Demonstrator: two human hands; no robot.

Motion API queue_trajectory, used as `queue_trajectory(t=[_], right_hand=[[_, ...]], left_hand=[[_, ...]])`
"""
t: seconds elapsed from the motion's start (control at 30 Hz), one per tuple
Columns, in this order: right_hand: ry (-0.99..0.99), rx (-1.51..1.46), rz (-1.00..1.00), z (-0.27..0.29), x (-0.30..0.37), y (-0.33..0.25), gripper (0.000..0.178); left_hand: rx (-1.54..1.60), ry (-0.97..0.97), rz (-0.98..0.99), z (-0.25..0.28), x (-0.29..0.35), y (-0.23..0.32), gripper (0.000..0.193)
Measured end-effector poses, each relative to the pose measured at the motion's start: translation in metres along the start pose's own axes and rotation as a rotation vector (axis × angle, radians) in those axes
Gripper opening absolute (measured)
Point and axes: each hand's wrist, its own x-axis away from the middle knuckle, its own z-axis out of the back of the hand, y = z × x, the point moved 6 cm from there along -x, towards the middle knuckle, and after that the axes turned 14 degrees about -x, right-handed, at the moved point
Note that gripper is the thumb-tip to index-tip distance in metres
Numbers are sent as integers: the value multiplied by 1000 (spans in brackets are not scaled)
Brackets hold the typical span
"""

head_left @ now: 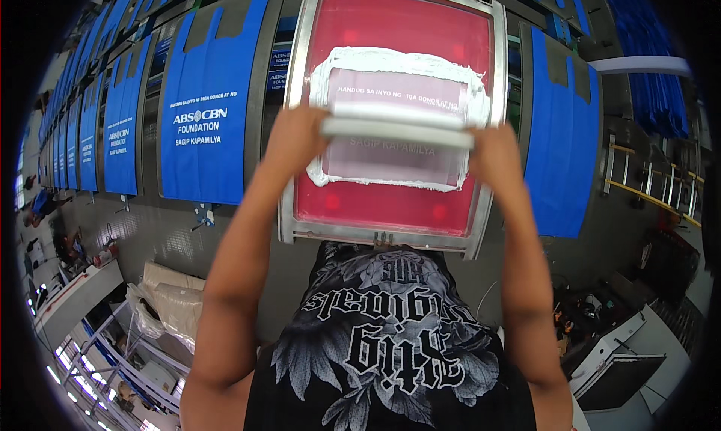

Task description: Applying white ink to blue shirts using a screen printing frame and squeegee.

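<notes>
In front of me lies a screen printing frame of metal, its mesh red with a paler printed window in the middle. Thick white ink rings that window. Across the mesh stretches a long pale squeegee, pressed over the window. My left hand is closed around its left end, and my right hand grips its right end. Both hands are slightly blurred, and the squeegee's lower edge is hard to make out.
Blue fabric bag pieces with white print lie on flat boards to the left, several in a row. Another blue piece lies unprinted at right. A yellow-railed ladder is farther right. Wrapped brown boards rest at lower left.
</notes>
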Motion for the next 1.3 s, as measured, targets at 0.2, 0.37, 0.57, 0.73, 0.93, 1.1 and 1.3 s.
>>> queue_trajectory(t=[0.2, 0.37, 0.57, 0.73, 0.93, 1.1, 1.3], right_hand=[[156, -136, 98, -40, 66, -4, 46], [186, 3, 114, 16, -70, 33, 40], [-46, -68, 52, -4, 10, 4, 37], [161, -172, 138, -37, 78, -7, 40], [98, -50, -18, 27, -76, 30, 43], [50, -42, 23, 20, -47, 30, 34], [5, -118, -13, -45, 91, -5, 37]], left_hand=[[72, 206, -30, -34, 71, 21, 41], [9, 118, 68, -19, -86, -13, 33], [-21, -146, 27, -2, 1, 6, 33], [85, 49, -25, -39, 79, 20, 42], [-50, 76, 82, -3, -95, -14, 28], [65, -75, 95, 0, -60, -8, 34], [94, 165, -64, -21, 84, 37, 33]])
